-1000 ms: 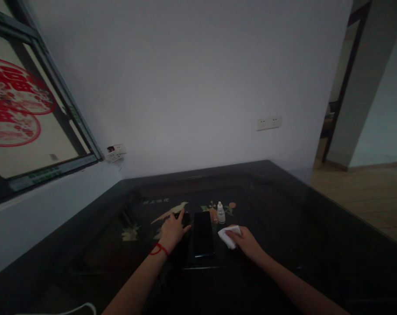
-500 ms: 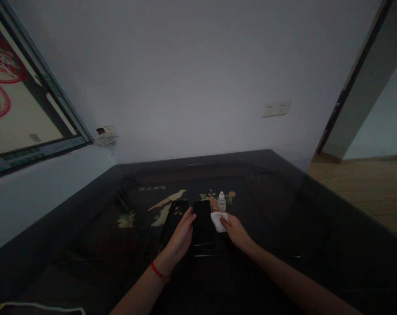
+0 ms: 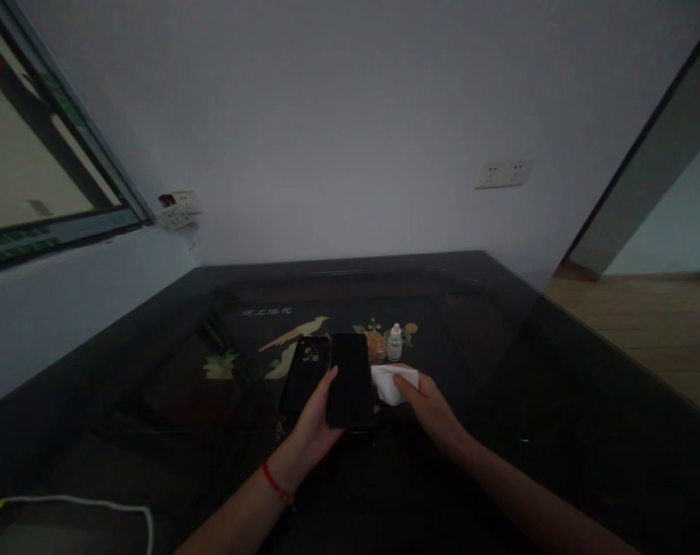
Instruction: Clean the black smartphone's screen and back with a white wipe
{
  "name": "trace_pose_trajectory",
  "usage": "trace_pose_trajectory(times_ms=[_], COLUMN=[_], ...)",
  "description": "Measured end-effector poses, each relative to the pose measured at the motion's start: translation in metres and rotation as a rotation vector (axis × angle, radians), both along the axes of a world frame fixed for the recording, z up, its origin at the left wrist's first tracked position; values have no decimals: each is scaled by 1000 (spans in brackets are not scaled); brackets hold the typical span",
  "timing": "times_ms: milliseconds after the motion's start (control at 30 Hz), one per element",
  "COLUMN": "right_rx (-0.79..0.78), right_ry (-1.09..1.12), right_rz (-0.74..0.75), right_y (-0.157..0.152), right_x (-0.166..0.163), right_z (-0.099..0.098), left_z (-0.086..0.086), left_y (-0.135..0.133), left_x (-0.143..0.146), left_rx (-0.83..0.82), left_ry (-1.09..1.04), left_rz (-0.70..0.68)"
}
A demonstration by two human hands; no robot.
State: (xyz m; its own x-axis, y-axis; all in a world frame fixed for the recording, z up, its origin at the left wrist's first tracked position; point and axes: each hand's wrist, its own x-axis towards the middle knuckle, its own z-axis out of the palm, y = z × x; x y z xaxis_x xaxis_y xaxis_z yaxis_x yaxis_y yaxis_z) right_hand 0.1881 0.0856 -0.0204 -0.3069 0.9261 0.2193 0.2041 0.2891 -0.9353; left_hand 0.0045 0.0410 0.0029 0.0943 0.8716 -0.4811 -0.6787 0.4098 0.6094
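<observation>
My left hand (image 3: pixel 317 422) grips a black smartphone (image 3: pixel 351 381) by its left side and lower edge, with the dark screen towards me. Between the thumb and fingers of my right hand (image 3: pixel 428 401) is a folded white cloth (image 3: pixel 392 383), just right of the phone and apart from it. A black phone case (image 3: pixel 304 378) with round camera holes lies on the table, left of the phone and partly behind my left hand. Beyond the cloth, a small clear bottle with a white cap (image 3: pixel 395 343) stands upright.
The glossy black table (image 3: pixel 477 324) bears a printed bird and flowers and meets the wall at the back. A white cable (image 3: pixel 84 501) crosses the front left corner. Wall sockets (image 3: pixel 504 174) and a window (image 3: pixel 49 154) are beyond the table.
My left hand has taken a fuller hold of the phone and tilted it up towards me. My right hand with the cloth has shifted slightly right. The camera view has also shifted.
</observation>
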Motion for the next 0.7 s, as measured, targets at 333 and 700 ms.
trace_pose_trajectory(times_ms=[333,700], right_rx=[472,666], right_ry=[-514,-828], right_rz=[22,90], right_y=[-4,1], right_x=[53,63], right_z=[-14,-25], left_z=[-20,-18], left_y=[-56,-59], left_x=[6,4], left_rx=[159,281], left_ry=[-416,-464], left_rz=[-338,-397])
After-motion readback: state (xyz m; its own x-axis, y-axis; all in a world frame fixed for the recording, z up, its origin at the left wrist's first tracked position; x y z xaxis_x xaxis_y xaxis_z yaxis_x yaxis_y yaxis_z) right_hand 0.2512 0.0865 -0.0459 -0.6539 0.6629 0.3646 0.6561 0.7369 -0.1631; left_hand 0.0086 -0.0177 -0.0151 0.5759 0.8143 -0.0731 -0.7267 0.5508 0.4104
